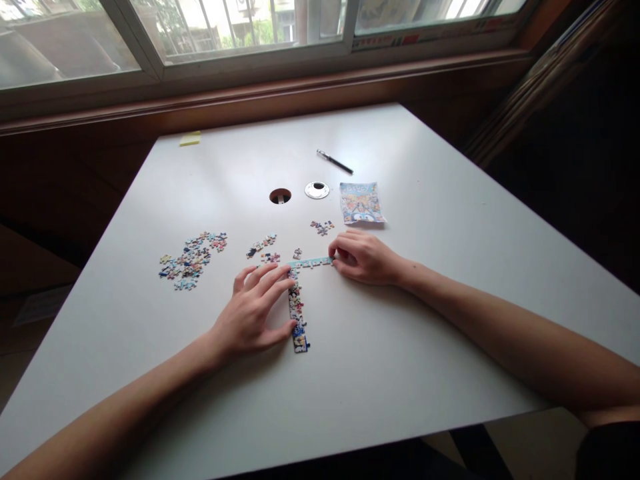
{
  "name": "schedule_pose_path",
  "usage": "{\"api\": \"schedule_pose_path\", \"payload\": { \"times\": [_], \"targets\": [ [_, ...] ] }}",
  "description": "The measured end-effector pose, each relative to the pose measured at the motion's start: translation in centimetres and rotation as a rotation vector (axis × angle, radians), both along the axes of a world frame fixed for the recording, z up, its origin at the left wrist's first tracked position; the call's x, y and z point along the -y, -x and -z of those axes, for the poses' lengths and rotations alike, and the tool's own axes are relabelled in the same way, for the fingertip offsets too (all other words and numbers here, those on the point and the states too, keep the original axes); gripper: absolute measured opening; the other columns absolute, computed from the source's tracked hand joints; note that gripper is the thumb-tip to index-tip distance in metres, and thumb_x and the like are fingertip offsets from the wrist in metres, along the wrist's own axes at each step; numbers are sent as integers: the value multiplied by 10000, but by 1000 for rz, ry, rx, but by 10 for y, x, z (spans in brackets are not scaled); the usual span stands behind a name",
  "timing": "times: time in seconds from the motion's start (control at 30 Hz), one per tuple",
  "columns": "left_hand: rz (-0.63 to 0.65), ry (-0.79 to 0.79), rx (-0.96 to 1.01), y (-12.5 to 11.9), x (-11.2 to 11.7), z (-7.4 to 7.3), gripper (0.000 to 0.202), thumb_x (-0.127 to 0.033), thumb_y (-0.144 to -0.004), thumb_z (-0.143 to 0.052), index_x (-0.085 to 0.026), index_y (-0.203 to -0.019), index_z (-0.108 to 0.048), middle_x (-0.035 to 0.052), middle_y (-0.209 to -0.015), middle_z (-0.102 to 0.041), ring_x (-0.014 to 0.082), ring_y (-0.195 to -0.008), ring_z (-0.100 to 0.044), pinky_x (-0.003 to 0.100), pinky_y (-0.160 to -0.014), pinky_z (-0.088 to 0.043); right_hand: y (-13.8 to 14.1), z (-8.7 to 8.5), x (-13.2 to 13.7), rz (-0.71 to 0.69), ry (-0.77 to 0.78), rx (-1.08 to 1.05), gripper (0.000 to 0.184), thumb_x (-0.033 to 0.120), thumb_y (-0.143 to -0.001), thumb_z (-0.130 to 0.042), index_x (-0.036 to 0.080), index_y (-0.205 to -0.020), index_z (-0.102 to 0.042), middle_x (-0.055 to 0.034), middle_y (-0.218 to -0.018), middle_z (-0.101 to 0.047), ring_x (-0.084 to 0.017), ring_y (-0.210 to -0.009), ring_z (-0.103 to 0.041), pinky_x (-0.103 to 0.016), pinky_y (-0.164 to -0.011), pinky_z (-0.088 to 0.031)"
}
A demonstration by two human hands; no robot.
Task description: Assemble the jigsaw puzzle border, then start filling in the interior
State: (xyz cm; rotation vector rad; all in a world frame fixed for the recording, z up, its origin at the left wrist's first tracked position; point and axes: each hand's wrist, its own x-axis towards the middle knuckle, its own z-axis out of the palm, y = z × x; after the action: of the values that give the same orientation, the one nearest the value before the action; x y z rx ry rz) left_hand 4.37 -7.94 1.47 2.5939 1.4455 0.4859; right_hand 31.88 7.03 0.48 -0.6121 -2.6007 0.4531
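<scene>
On the white table lies a joined corner of jigsaw puzzle. Its upright strip is multicoloured, and its top strip is pale blue. My left hand rests with spread fingers along the left side of the upright strip, fingertips touching it. At the right end of the top strip, my right hand has thumb and forefinger pinched on a puzzle piece, mostly hidden by the fingers. Just above the strip sits a small loose piece. More loose pieces lie beyond my left fingers.
A big spread of puzzle pieces lies on the left, with a smaller cluster farther back. Behind my right hand is a picture sheet. A pen, round metal cover, table hole and yellow note are farther off.
</scene>
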Motion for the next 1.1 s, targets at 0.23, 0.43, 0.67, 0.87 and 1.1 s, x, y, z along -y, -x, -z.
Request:
{"api": "schedule_pose_path", "payload": {
  "times": [0.23, 0.43, 0.67, 0.87, 1.1],
  "targets": [
    [-4, 4, -10, 0, 0, 0, 566, -440, -876, -615, -221, -1380, -479, 121, -1548, -446, 333, -1447, -363, 526, -1189, -201, -1, 2, -1, 15, -2, -3, 117, 180, -841, -586, 181, -957, -602, -15, -750, -587, -160, -739, -499, -281, -720, -402],
    [-16, -22, 44, -2, 0, -2, 471, -377, -880, -610, -237, -1319, -510, 113, -1463, -521, 328, -1367, -433, 511, -1144, -265, -1, 3, -1, 52, 15, -5, 185, 164, -816, -590, 188, -997, -562, -8, -753, -568, -154, -709, -493, -272, -681, -389],
    [-24, -38, 102, -1, 1, -1, 328, -314, -872, -635, -212, -1176, -564, 111, -1230, -601, 294, -1140, -522, 479, -1007, -373, 0, 3, -1, 44, 6, 0, 163, 143, -786, -579, 196, -930, -526, -15, -761, -565, -159, -721, -486, -274, -682, -385],
    [56, -45, 205, 0, 1, 0, 172, -148, -863, -588, -195, -1023, -543, 75, -997, -602, 219, -949, -517, 393, -914, -449, -1, 3, -1, 43, 5, 10, 155, 140, -787, -576, 197, -918, -514, -14, -762, -559, -157, -719, -479, -275, -684, -381],
    [145, 21, 203, 0, 0, 0, 132, -68, -853, -488, -198, -853, -468, 31, -783, -521, 178, -748, -437, 296, -689, -417, -2, 4, -2, 57, 2, 26, 140, 148, -797, -576, 201, -900, -498, -14, -769, -553, -154, -716, -465, -276, -682, -369]
  ]
}}
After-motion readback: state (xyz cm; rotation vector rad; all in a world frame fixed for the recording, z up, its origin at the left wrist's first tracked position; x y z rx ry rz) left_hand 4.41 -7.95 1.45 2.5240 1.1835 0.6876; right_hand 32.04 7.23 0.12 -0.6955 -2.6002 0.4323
